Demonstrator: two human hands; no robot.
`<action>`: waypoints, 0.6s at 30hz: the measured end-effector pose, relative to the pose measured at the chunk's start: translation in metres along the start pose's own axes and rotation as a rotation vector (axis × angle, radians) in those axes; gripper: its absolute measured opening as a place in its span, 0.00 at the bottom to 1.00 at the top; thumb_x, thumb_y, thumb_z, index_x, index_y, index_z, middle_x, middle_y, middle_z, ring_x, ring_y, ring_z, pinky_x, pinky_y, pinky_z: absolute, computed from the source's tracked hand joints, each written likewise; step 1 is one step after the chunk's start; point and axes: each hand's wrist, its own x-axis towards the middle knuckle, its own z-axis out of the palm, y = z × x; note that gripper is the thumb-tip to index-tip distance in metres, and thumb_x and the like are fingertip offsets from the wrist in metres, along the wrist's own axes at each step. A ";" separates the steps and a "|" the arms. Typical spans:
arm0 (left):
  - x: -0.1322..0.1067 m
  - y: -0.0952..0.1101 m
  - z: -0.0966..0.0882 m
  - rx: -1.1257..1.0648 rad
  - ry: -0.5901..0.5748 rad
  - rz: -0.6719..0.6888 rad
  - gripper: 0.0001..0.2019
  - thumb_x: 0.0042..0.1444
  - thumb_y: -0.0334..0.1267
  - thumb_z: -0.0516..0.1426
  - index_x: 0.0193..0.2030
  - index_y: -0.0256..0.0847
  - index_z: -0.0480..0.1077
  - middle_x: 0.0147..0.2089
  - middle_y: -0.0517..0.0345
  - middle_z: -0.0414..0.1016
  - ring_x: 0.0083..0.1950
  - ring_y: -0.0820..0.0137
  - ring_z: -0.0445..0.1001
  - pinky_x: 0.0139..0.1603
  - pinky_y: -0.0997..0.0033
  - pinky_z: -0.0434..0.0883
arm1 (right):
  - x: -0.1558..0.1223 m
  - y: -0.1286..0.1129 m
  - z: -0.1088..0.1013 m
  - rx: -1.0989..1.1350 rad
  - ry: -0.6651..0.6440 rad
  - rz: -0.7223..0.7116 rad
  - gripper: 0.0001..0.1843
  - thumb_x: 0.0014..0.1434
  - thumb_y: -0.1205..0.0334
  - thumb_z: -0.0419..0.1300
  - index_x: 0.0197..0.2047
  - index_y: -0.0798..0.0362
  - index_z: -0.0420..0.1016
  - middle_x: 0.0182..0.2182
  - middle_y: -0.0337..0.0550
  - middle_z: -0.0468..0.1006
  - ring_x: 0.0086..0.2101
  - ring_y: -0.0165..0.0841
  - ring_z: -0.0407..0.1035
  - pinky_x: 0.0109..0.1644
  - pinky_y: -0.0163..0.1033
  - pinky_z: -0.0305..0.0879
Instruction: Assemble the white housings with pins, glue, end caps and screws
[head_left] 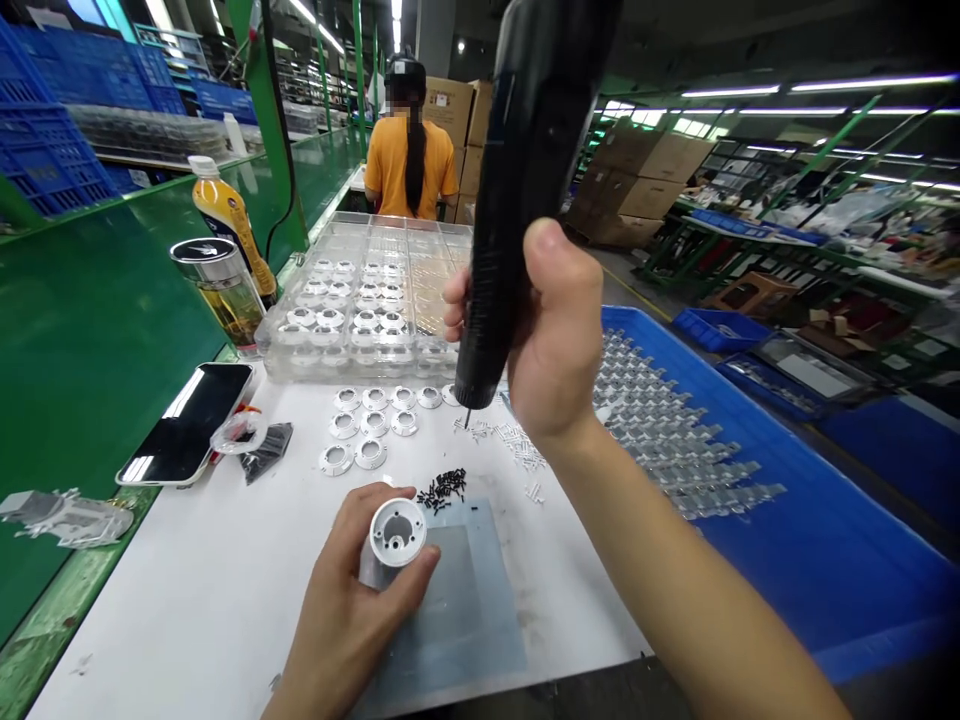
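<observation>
Wrapped in my right hand is a black electric screwdriver, its thin bit pointing down over the white worktop. My left hand grips a white round housing with its open end facing up; small holes show inside its rim. The screwdriver's bit is above and apart from the housing. Black screws lie in a small pile just beyond the housing. Small silvery-white pins are scattered under and beside my right hand. Several white ring plates rest on the worktop beyond my left hand.
A clear compartment tray with more ring plates stands at the back. On the right is a blue bin with rows of metal parts. A phone, a tumbler and a bottle line the left. A person in orange sits ahead.
</observation>
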 end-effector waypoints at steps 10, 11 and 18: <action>0.010 0.009 -0.003 -0.518 0.054 -0.436 0.29 0.57 0.53 0.67 0.62 0.44 0.73 0.50 0.52 0.83 0.46 0.63 0.82 0.48 0.65 0.81 | -0.133 0.039 -0.073 -0.318 -0.160 0.343 0.17 0.67 0.50 0.61 0.55 0.44 0.80 0.46 0.50 0.82 0.45 0.45 0.77 0.45 0.51 0.79; 0.010 0.008 0.003 -0.613 0.025 -0.487 0.27 0.58 0.52 0.67 0.61 0.41 0.74 0.49 0.50 0.84 0.44 0.64 0.83 0.46 0.67 0.82 | -0.146 0.038 -0.076 -0.356 -0.220 0.326 0.19 0.63 0.52 0.66 0.56 0.43 0.80 0.47 0.50 0.81 0.46 0.46 0.77 0.45 0.51 0.79; -0.006 0.009 0.042 -0.564 -0.251 -0.572 0.29 0.61 0.61 0.62 0.53 0.35 0.76 0.36 0.47 0.85 0.33 0.64 0.83 0.33 0.70 0.80 | -0.167 -0.003 -0.103 -0.529 -0.118 0.205 0.15 0.58 0.61 0.72 0.49 0.44 0.85 0.40 0.46 0.83 0.39 0.39 0.79 0.40 0.40 0.79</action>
